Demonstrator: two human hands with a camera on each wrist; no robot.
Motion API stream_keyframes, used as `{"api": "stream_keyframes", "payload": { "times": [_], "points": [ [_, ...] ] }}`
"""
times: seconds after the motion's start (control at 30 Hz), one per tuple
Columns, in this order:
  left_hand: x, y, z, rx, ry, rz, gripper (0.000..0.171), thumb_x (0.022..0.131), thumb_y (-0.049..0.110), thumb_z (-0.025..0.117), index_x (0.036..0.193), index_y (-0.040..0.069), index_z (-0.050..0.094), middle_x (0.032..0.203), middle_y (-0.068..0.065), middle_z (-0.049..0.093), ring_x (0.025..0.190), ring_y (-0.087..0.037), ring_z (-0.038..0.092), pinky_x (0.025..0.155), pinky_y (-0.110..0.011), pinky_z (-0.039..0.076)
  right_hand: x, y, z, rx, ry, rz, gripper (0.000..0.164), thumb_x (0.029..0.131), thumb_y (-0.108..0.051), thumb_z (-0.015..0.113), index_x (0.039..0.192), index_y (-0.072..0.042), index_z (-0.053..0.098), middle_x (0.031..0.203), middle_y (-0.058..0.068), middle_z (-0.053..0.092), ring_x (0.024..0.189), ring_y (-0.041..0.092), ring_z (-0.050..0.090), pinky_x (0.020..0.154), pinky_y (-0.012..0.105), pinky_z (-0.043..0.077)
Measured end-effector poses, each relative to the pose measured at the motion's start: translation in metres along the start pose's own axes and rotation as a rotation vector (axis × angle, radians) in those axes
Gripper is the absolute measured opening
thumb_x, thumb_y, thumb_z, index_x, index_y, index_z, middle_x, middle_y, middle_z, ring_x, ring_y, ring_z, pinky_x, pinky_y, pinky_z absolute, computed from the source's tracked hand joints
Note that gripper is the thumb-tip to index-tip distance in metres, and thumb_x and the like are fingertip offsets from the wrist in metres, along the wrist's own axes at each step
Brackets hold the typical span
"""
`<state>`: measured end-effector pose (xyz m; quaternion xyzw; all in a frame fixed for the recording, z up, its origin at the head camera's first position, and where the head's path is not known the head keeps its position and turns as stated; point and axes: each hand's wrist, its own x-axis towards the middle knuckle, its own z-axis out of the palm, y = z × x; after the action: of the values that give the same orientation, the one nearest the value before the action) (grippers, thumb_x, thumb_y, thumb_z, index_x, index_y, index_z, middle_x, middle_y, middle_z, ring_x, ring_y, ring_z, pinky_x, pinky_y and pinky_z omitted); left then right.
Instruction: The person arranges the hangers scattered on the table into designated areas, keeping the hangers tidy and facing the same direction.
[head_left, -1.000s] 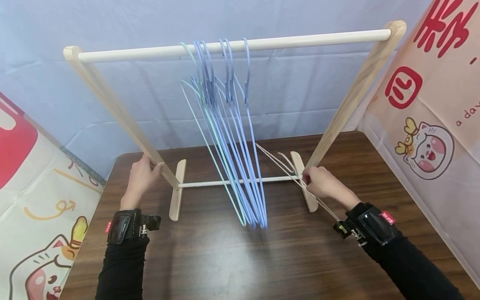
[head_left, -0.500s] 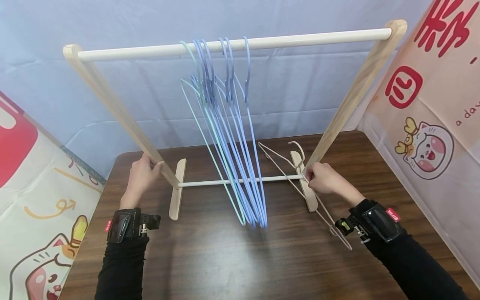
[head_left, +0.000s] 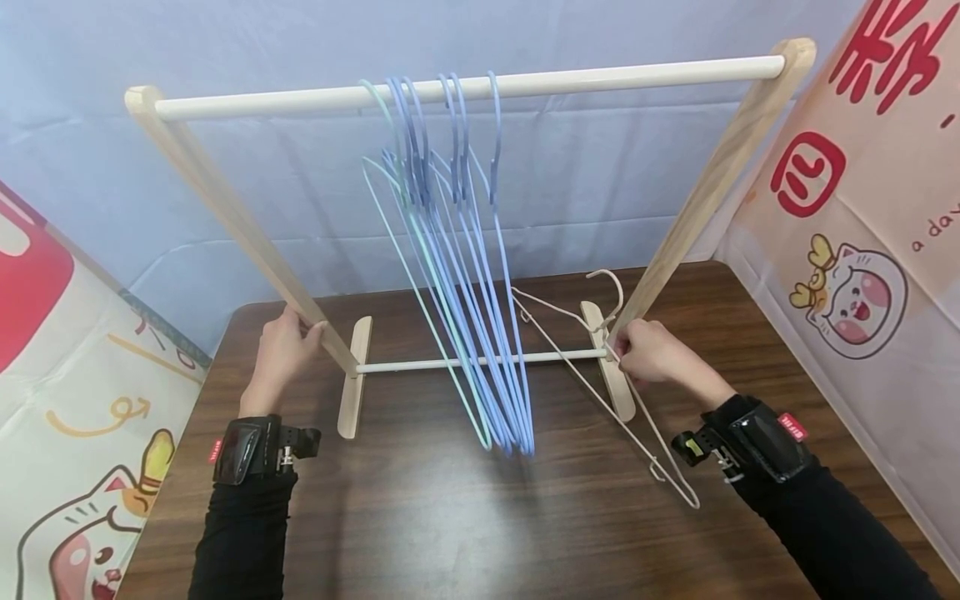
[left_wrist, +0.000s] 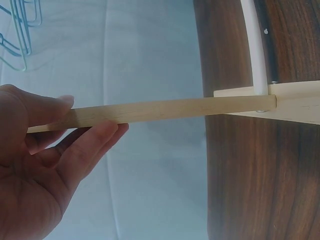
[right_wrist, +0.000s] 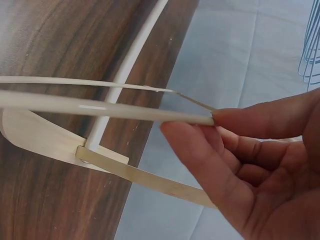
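Observation:
My left hand (head_left: 288,354) grips the left wooden post (head_left: 225,208) of a small clothes rack low down; in the left wrist view thumb and fingers lie on either side of the post (left_wrist: 165,110). My right hand (head_left: 651,354) pinches a beige clothes hanger (head_left: 670,458) by one sloping arm, between thumb and fingers, beside the right post (head_left: 697,192). The hanger is tilted, its hook (head_left: 618,292) pointing up and its far corner reaching behind the blue hangers. Several blue hangers (head_left: 480,275) and a mint green one (head_left: 442,321) hang from the white top bar (head_left: 615,81).
The rack stands on a dark wooden table (head_left: 420,533) on two wooden feet (head_left: 354,400), joined by a thin white lower bar (head_left: 420,365). A light blue cloth (head_left: 600,167) hangs behind; printed panels (head_left: 847,208) stand at both sides.
The beige hanger has turned from nearly edge-on to showing its full triangle, and its hook has risen. My right hand has shifted slightly up and right; my left hand stays on the post.

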<state>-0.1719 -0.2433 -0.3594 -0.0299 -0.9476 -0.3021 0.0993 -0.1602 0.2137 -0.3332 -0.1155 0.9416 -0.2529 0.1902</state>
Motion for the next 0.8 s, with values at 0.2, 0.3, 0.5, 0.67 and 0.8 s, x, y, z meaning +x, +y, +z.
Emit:
{"api": "stream_keyframes", "payload": {
  "times": [0.2, 0.3, 0.5, 0.67, 0.8],
  "points": [
    [0.000, -0.001, 0.000, 0.000, 0.003, 0.004, 0.035, 0.092, 0.009, 0.051, 0.113, -0.018, 0.043, 0.090, -0.035, 0.058, 0.065, -0.037, 0.060, 0.044, -0.031, 0.037, -0.001, -0.003, -0.004, 0.017, -0.002, -0.002, 0.016, 0.072, 0.009, 0.040, 0.070, -0.001, 0.053, 0.053, 0.005, 0.052, 0.045, 0.017, 0.057, 0.046, 0.029, 0.045],
    [0.000, -0.001, 0.000, 0.001, 0.006, 0.006, 0.035, 0.092, 0.009, 0.051, 0.113, -0.018, 0.043, 0.089, -0.035, 0.058, 0.065, -0.037, 0.060, 0.044, -0.030, 0.036, -0.003, -0.005, -0.006, 0.015, 0.007, -0.005, 0.017, 0.071, 0.009, 0.039, 0.069, -0.001, 0.052, 0.052, 0.005, 0.052, 0.045, 0.017, 0.056, 0.047, 0.029, 0.046],
    [0.000, -0.001, 0.000, 0.003, 0.007, 0.002, 0.034, 0.091, 0.009, 0.051, 0.111, -0.017, 0.044, 0.087, -0.033, 0.058, 0.064, -0.035, 0.058, 0.045, -0.031, 0.036, -0.005, -0.009, -0.011, 0.014, 0.011, -0.004, 0.016, 0.069, 0.010, 0.038, 0.069, 0.000, 0.051, 0.053, 0.005, 0.051, 0.046, 0.015, 0.055, 0.048, 0.029, 0.048],
    [0.000, 0.000, 0.000, 0.003, 0.004, -0.004, 0.033, 0.091, 0.010, 0.052, 0.110, -0.016, 0.045, 0.087, -0.032, 0.058, 0.065, -0.035, 0.058, 0.047, -0.031, 0.037, -0.007, -0.013, -0.020, -0.023, -0.006, 0.001, 0.015, 0.070, 0.009, 0.039, 0.070, 0.000, 0.051, 0.054, 0.007, 0.051, 0.045, 0.016, 0.056, 0.048, 0.029, 0.048],
    [-0.001, 0.000, -0.001, -0.003, -0.004, -0.005, 0.034, 0.092, 0.010, 0.051, 0.111, -0.017, 0.044, 0.088, -0.033, 0.058, 0.064, -0.034, 0.059, 0.045, -0.031, 0.036, -0.009, -0.016, -0.027, -0.051, -0.004, -0.007, 0.014, 0.071, 0.009, 0.041, 0.070, 0.000, 0.052, 0.055, 0.006, 0.052, 0.045, 0.016, 0.056, 0.048, 0.030, 0.047]
  ]
}}
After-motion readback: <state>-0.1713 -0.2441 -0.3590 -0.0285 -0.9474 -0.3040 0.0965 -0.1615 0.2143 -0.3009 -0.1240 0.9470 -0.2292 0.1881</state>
